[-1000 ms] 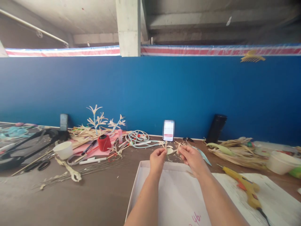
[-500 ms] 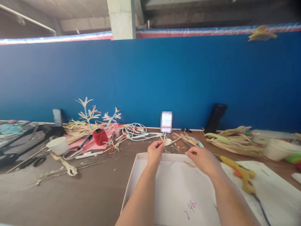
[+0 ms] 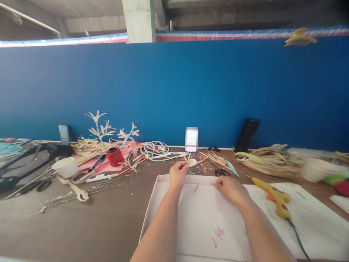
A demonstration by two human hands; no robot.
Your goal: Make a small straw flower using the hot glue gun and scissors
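Over the far edge of a shallow white box (image 3: 191, 218), my left hand (image 3: 178, 176) is closed in a pinch. Thin pale strips, which look like dried husk (image 3: 188, 158), rise from its fingertips. My right hand (image 3: 228, 187) hovers above the far right part of the box with its fingers together; a tiny pale bit shows at the tips, too small to name. Just beyond that hand lies a pair of dark scissors (image 3: 219, 170), apart from the fingers. One small tan scrap (image 3: 196, 187) is seen in the box between both hands.
A yellow glue gun (image 3: 275, 194) lies on paper at right, near dried husks (image 3: 272, 162) and a white bowl (image 3: 317, 170). Leftward are red thread (image 3: 114, 157), thin wires (image 3: 89, 193), a white cup (image 3: 65, 167) and husk flowers (image 3: 100, 127). A phone (image 3: 191, 139) leans against the blue partition (image 3: 174, 91).
My right hand has moved down toward the box, and the scissors' handles now show behind it. My left hand keeps its pinch. The whole view has shifted slightly.
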